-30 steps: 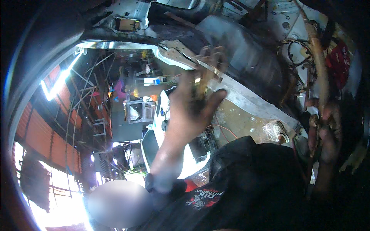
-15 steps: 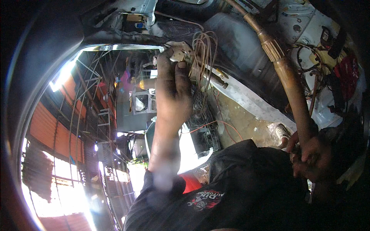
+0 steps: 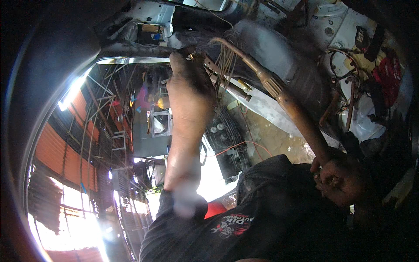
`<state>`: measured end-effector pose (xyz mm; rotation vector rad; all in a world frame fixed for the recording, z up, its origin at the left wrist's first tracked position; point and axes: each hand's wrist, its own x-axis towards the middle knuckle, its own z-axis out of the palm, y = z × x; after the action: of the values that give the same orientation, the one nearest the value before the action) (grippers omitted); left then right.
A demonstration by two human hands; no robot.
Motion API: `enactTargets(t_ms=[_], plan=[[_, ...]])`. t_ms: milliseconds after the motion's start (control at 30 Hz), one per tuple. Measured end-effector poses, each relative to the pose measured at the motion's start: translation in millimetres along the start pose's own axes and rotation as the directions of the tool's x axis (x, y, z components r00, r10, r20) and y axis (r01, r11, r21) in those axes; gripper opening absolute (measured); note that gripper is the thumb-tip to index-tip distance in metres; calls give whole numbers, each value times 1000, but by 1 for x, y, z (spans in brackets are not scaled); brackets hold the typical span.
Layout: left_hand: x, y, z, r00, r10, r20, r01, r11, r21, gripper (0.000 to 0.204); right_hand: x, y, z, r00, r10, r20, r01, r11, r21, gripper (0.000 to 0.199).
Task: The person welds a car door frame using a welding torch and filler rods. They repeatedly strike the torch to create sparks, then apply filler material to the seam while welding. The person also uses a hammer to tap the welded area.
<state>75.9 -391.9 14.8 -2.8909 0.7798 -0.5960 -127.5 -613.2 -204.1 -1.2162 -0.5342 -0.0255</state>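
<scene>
My right hand (image 3: 342,179) is wrapped around the handle of a brass-coloured gas torch (image 3: 290,109). The torch slants up to the left, and its bent tip (image 3: 218,40) comes close to my left hand. Raised at the sooty metal edge of a vehicle body (image 3: 139,51), my left hand (image 3: 190,83) has its fingers bent; what they hold is dark and hidden. A loose coil of thin wire (image 3: 224,65) hangs right beside that hand, partly behind the torch tip.
A pale body sill (image 3: 266,107) runs diagonally below the torch. Cables and a red cloth (image 3: 387,78) lie at the right. A thin orange cable (image 3: 235,144) crosses above the concrete floor (image 3: 279,135). Metal frames and orange sheeting (image 3: 63,153) stand at the left.
The torch has swung left and down, bringing its tip into view near my left hand. My left hand has turned, and the pale metal piece at its fingers is now hidden.
</scene>
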Motion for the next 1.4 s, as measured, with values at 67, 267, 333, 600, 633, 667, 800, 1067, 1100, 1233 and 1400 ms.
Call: enactTargets(t_ms=[67, 267, 333, 600, 633, 667, 800, 1067, 1100, 1233, 1400], plan=[[-3, -3, -3, 1000, -1, -23, 0, 1000, -24, 20, -3, 2, 1, 1000, -13, 19, 12, 999, 45, 26], [-4, 1, -7, 999, -32, 28, 32, 999, 4, 20, -6, 9, 1, 999, -23, 36, 20, 996, 87, 29], [-2, -6, -8, 980, 200, -10, -199, 977, 80, 22, -5, 9, 0, 998, -47, 48, 42, 994, 101, 28], [-19, 15, -22, 974, -205, 95, 204, 979, 22, 35, -6, 4, 1, 976, 217, 12, -210, 926, 314, 19], [-20, 16, -23, 981, -162, 103, 156, 986, 56, 34, -2, 0, -1, 974, 225, 5, -215, 921, 324, 21], [-20, 17, -23, 987, -116, 111, 107, 990, 88, 33, -1, -3, -5, 973, 230, -5, -216, 919, 331, 22], [-37, -9, -30, 982, -35, 183, 26, 998, 54, 33, -1, 3, -7, 998, 62, 27, -68, 903, 425, 24], [-29, 3, -31, 828, -76, 556, 507, 525, -683, 76, 14, -2, -17, 995, 2, -99, 51, 846, 530, 32], [-32, 2, -31, 779, -122, 615, 577, 523, -627, 76, 16, -6, -18, 989, 36, -143, 53, 819, 572, 32], [-36, -11, -25, 692, -101, 715, 691, 380, -615, 53, 20, 1, -22, 971, -40, -237, 193, 719, 667, 35], [-42, -24, -45, 591, -39, 806, 801, 144, -580, 44, 23, 11, -31, 974, -32, -222, 175, 729, 662, 38]])
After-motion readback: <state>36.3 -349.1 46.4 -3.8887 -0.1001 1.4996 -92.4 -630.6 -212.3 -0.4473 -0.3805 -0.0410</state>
